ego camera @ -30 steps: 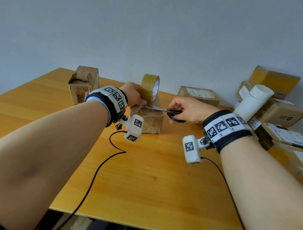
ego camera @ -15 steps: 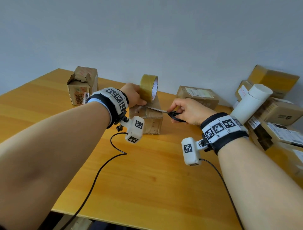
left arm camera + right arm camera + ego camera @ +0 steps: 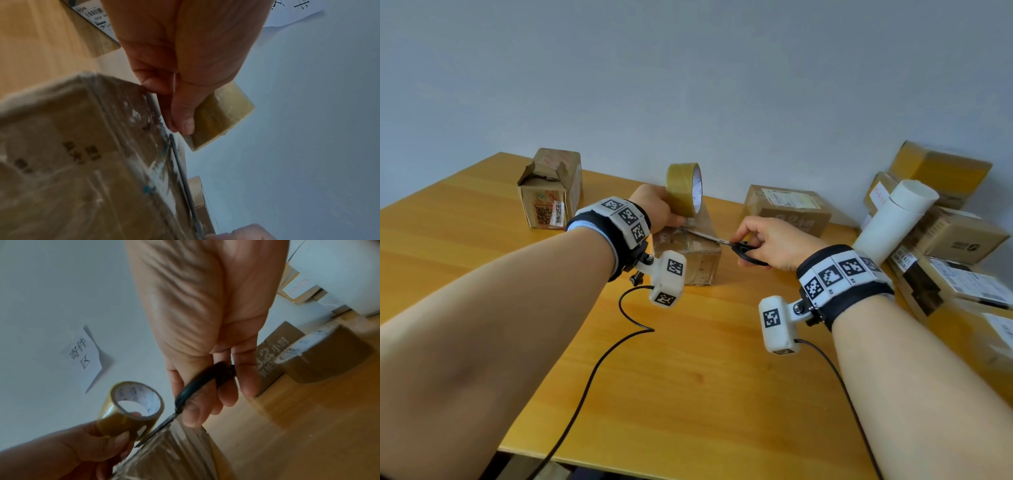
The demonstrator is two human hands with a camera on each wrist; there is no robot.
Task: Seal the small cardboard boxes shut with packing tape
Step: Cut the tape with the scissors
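A small cardboard box [image 3: 697,253] [image 3: 68,154] wrapped in clear tape sits mid-table. My left hand [image 3: 659,212] [image 3: 180,104] grips a yellowish tape roll [image 3: 685,190] [image 3: 131,410] upright above the box's top, a strip running down to the box. My right hand [image 3: 770,243] [image 3: 205,395] holds black-handled scissors [image 3: 743,248] [image 3: 197,391]; their blades [image 3: 180,170] lie across the box top at the strip, just under the roll.
An opened small box [image 3: 549,192] stands at the back left. A labelled box [image 3: 787,209] sits behind the right hand. Several boxes [image 3: 959,240] and a white tube [image 3: 893,222] pile at the right. A second brown tape roll [image 3: 322,356] lies near them. Cables [image 3: 599,370] trail toward the front edge.
Both hands stayed on the box. The right hand has shifted slightly with the scissors along the box top; the tape roll remains upright in the left hand.
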